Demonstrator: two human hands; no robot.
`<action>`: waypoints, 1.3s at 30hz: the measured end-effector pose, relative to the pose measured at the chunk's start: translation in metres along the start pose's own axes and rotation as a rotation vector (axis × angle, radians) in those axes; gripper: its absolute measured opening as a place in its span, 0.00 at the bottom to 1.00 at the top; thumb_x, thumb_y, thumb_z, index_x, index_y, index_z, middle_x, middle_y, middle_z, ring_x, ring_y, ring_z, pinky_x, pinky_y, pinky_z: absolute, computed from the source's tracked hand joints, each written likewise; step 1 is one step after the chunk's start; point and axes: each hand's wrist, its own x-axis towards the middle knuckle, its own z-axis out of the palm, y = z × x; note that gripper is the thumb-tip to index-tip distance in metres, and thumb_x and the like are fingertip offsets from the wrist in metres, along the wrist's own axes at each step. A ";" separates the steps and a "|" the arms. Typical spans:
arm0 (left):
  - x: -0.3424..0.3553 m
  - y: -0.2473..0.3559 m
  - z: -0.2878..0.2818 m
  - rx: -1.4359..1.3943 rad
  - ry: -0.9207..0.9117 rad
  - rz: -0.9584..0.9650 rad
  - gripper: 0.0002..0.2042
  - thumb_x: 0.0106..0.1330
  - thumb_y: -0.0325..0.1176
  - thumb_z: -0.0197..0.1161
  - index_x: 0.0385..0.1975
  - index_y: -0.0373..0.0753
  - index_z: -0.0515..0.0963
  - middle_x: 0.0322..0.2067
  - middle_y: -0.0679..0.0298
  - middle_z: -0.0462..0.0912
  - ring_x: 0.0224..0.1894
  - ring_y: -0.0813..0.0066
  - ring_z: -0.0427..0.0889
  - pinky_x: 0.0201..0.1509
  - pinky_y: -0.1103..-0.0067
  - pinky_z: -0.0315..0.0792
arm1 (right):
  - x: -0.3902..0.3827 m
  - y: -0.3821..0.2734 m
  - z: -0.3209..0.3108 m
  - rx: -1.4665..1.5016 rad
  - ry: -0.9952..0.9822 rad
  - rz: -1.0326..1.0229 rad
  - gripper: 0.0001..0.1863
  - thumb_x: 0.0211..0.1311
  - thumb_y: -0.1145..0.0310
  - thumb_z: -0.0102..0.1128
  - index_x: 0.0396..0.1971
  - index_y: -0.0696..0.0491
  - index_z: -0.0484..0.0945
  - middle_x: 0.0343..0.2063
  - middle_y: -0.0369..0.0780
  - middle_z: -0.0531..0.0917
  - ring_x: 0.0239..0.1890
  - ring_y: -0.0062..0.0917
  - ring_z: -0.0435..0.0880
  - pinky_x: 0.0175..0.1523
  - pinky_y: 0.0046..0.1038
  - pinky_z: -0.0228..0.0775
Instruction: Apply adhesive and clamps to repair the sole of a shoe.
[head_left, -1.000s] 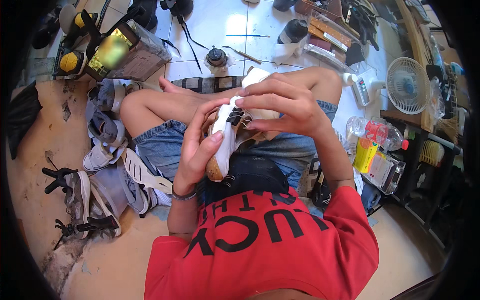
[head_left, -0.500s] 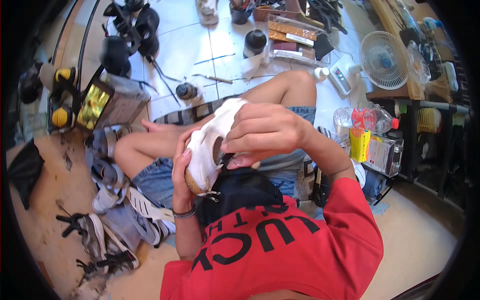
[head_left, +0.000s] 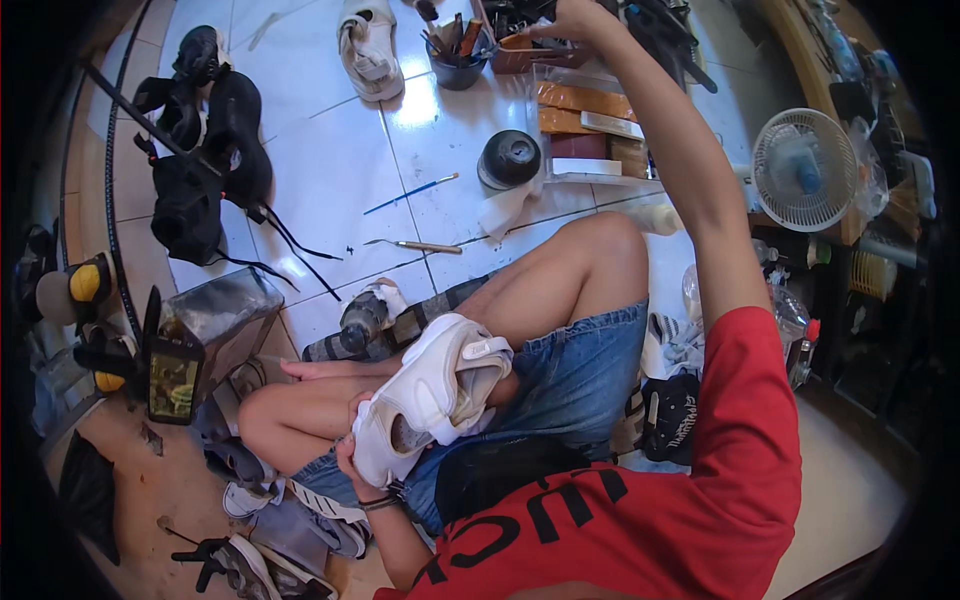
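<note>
Tiled floor (head_left: pixel 330 150), left hand (head_left: pixel 352 455) gripping white shoe (head_left: pixel 430 395), right hand (head_left: pixel 580 15) far off, grip unclear

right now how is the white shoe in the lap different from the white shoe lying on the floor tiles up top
The white strapped shoe in the lap is gripped from below by the left hand, tilted up; the white shoe on the pale floor tiles lies alone, untouched. The lap shoe rests against denim shorts; the floor shoe sits beside a dark pot of tools. The right hand reaches far past both. Both are white and single.
</note>
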 end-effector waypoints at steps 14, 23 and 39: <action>-0.015 0.025 0.074 0.155 -0.124 -0.083 0.41 0.58 0.57 0.56 0.67 0.35 0.60 0.60 0.48 0.71 0.62 0.52 0.75 0.59 0.59 0.78 | -0.197 0.024 -0.035 1.288 0.381 -0.673 0.24 0.62 0.74 0.71 0.57 0.57 0.77 0.49 0.42 0.86 0.51 0.22 0.84 0.59 0.26 0.78; -0.045 0.002 0.203 0.141 -0.772 -0.141 0.36 0.71 0.52 0.49 0.70 0.30 0.59 0.70 0.52 0.64 0.74 0.61 0.62 0.78 0.70 0.53 | -0.458 -0.015 0.000 1.631 0.250 -0.968 0.32 0.50 0.86 0.75 0.58 0.61 0.76 0.52 0.49 0.84 0.44 0.25 0.86 0.50 0.27 0.81; -0.047 -0.024 0.247 1.299 -0.707 0.344 0.34 0.56 0.33 0.78 0.62 0.30 0.72 0.54 0.54 0.82 0.54 0.68 0.82 0.59 0.75 0.74 | -0.504 -0.032 0.130 1.453 0.605 -0.268 0.26 0.47 0.78 0.81 0.49 0.57 0.82 0.45 0.40 0.86 0.40 0.21 0.87 0.42 0.23 0.83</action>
